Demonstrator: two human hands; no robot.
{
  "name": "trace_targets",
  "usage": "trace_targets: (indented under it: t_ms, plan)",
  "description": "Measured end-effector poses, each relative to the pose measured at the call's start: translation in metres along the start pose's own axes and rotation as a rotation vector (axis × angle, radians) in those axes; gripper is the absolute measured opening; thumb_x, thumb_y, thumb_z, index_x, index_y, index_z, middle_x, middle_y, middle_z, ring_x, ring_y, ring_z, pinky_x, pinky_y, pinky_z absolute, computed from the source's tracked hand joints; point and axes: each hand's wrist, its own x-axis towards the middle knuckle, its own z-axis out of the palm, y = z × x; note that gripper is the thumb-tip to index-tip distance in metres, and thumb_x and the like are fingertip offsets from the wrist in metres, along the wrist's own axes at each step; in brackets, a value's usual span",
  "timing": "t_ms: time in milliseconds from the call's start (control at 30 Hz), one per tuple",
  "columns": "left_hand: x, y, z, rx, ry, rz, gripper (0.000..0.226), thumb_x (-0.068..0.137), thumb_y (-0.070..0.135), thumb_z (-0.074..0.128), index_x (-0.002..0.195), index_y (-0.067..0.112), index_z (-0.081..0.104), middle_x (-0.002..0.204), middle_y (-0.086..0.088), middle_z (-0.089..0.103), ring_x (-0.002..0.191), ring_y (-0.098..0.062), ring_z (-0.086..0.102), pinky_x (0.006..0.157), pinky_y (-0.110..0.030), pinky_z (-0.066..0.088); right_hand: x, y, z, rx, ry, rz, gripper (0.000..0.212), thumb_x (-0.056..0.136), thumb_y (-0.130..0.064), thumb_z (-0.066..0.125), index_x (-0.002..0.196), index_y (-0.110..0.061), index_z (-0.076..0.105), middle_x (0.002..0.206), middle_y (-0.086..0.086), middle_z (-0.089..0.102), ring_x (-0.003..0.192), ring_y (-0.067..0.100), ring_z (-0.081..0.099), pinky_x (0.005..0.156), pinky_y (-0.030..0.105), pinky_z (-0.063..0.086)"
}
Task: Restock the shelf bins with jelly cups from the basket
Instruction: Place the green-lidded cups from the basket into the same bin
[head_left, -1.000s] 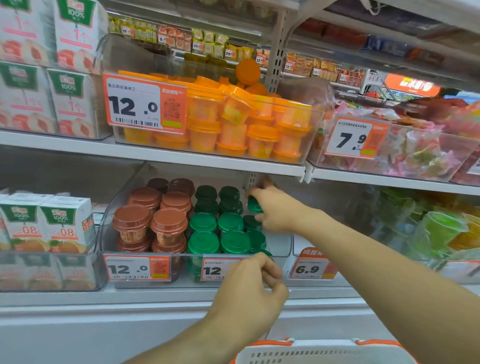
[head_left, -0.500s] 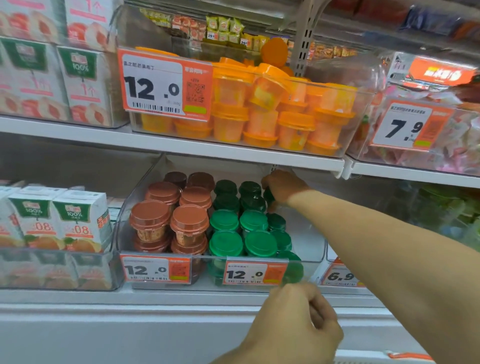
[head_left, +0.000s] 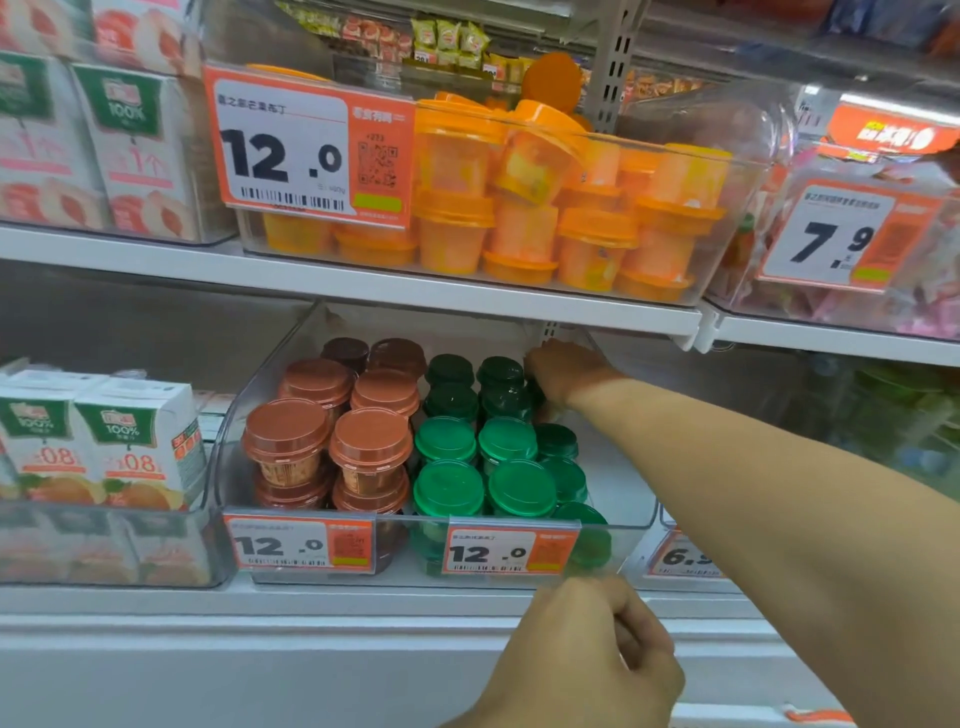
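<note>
Right hand: the right hand (head_left: 563, 371) is reached deep into the lower clear bin (head_left: 618, 519), at its back right corner, right against the rear green-lidded cups (head_left: 498, 452). Its fingers curl down behind the last row, but what they close on is hidden, so I cannot tell whether they are pinching a cup or just nudging one into line.

Left hand: the left hand (head_left: 587, 660) hovers low in front of the shelf edge, just below the bin's price tags, fingers curled loosely into the palm with nothing visible in them.

Lower bin: brown-lidded cups (head_left: 332, 426) fill the left half, stacked two high. The green ones take the middle in neat rows, also stacked. The right strip of the bin floor is bare (room for another column, by the look of it).

Upper bin: the orange cups (head_left: 545, 208) above are heaped to the rim, some tipped over, one lying on top of the pile.

Basket: only a sliver of orange and white (head_left: 815, 716) peeks in at the bottom right edge, probably its rim. What it holds is out of sight.

Progress: I'd judge the job well along. The orange bin looks full, the brown side looks full, and the green section is mostly built up.

Left to do: likely the gap on the right of the green rows, then whatever remains in the basket, which I can't see from here.

Neighbours: juice cartons (head_left: 98, 431) sit to the left, and a bin of wrapped sweets (head_left: 831, 249) to the upper right.
</note>
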Motion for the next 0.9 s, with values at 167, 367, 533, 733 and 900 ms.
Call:
trace_targets:
  t_ms: [167,367,533,733,900]
  plan:
    - [0.002,0.0,0.0,0.005,-0.01,-0.01,0.013,0.083,0.023,0.06,0.084,0.027,0.072,0.084,0.012,0.07,0.058,0.002,0.053,0.066,-0.008,0.043,-0.001,-0.003,0.003,-0.03,-0.025,0.012,0.032,0.09,-0.018,0.07,0.118,-0.008,0.057,0.113,0.011,0.062,0.102,0.029,0.062,0.089,0.039,0.053]
    - [0.003,0.0,0.001,0.019,-0.01,-0.02,0.013,0.083,0.024,0.06,0.087,0.026,0.073,0.084,0.013,0.071,0.058,0.002,0.053,0.068,-0.009,0.046,-0.001,-0.004,0.0,-0.095,-0.115,-0.01,0.034,0.095,-0.019,0.065,0.125,-0.004,0.057,0.098,0.005,0.055,0.086,0.023,0.059,0.074,0.03,0.048]
    - [0.001,0.001,0.001,0.02,-0.022,-0.001,0.01,0.085,0.025,0.062,0.088,0.025,0.071,0.082,0.014,0.067,0.058,-0.001,0.052,0.062,-0.01,0.04,-0.005,-0.001,-0.008,-0.106,-0.114,-0.013,0.01,0.095,-0.007,0.057,0.086,-0.002,0.055,0.096,0.009,0.058,0.072,0.019,0.055,0.069,0.03,0.05]
    - [0.0,0.004,0.004,0.017,-0.032,0.007,0.01,0.084,0.027,0.061,0.086,0.026,0.071,0.086,0.009,0.068,0.064,-0.003,0.053,0.068,-0.015,0.044,-0.026,-0.001,-0.015,-0.136,-0.231,-0.129,0.054,0.079,-0.033,0.083,0.124,-0.009,0.064,0.115,0.007,0.067,0.1,0.028,0.063,0.089,0.033,0.055]
    - [0.001,0.006,0.004,0.03,-0.045,0.013,0.01,0.085,0.025,0.061,0.085,0.027,0.07,0.089,0.008,0.069,0.064,-0.004,0.054,0.065,-0.014,0.042,-0.035,-0.003,-0.013,-0.148,-0.269,-0.144,0.046,0.091,-0.03,0.071,0.131,-0.009,0.059,0.115,0.005,0.064,0.098,0.026,0.06,0.087,0.03,0.052]
